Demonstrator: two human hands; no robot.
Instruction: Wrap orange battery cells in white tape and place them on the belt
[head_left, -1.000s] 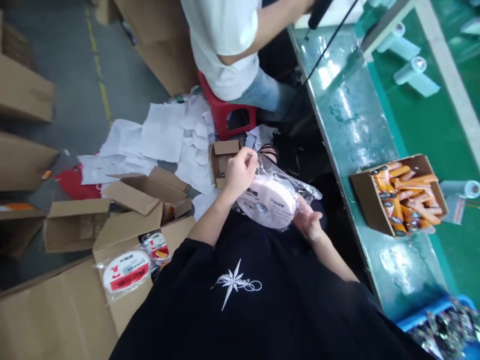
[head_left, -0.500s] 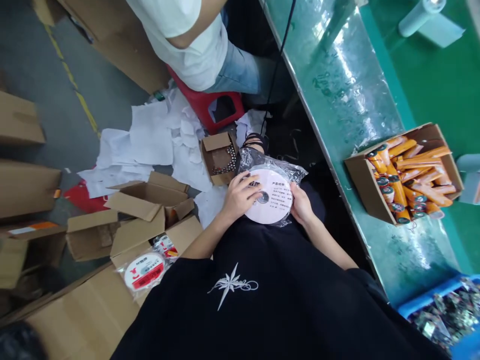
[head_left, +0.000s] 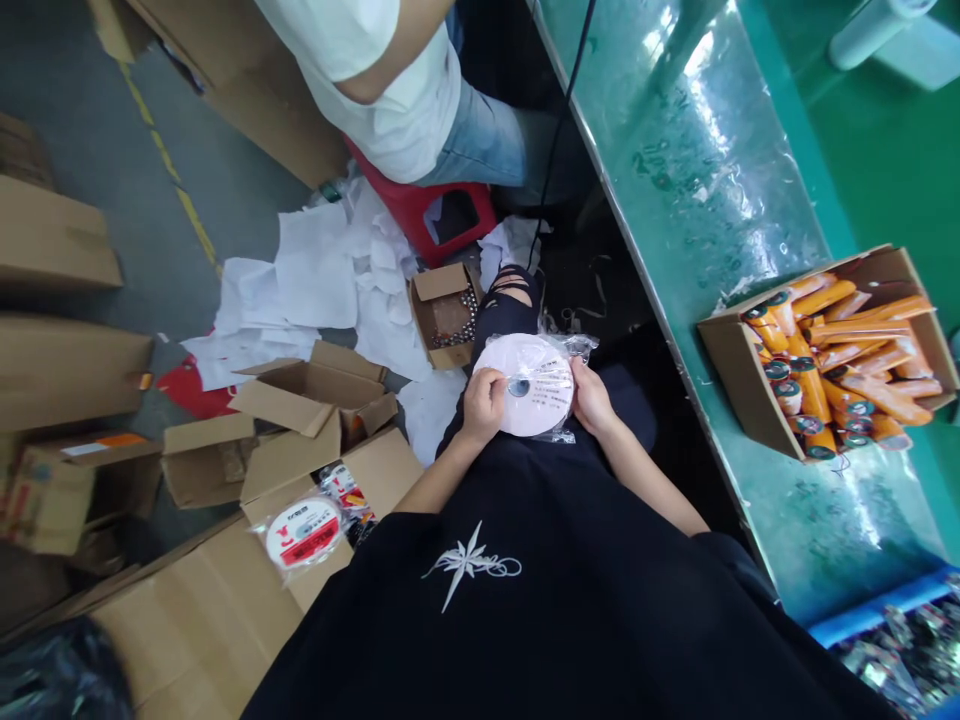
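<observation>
A white round disc [head_left: 536,405] with printed dark text and a small centre hole lies over my lap. Clear plastic bag [head_left: 583,346] film wraps it and sticks out crumpled at its upper right. My left hand [head_left: 484,405] is closed at the disc's left edge, fingers curled beside the hole. At the right edge, my right hand [head_left: 594,400] pinches the bagged disc with the thumb along its rim. A similar bagged disc [head_left: 304,530] with a red band rests on a carton to my left.
A carton of orange-wrapped cylinders [head_left: 840,365] stands on the green bench [head_left: 690,200]. Below it is a blue bin [head_left: 885,605] of small parts. Open cartons [head_left: 300,395], scattered white paper [head_left: 319,265] and a small box of metal balls [head_left: 442,310] lie leftward. A person sits on a red stool [head_left: 450,225].
My left hand has drawn back from across the disc's face to its left edge, its fingers now curled. The plastic film lies lower and more gathered. The view has shifted slightly.
</observation>
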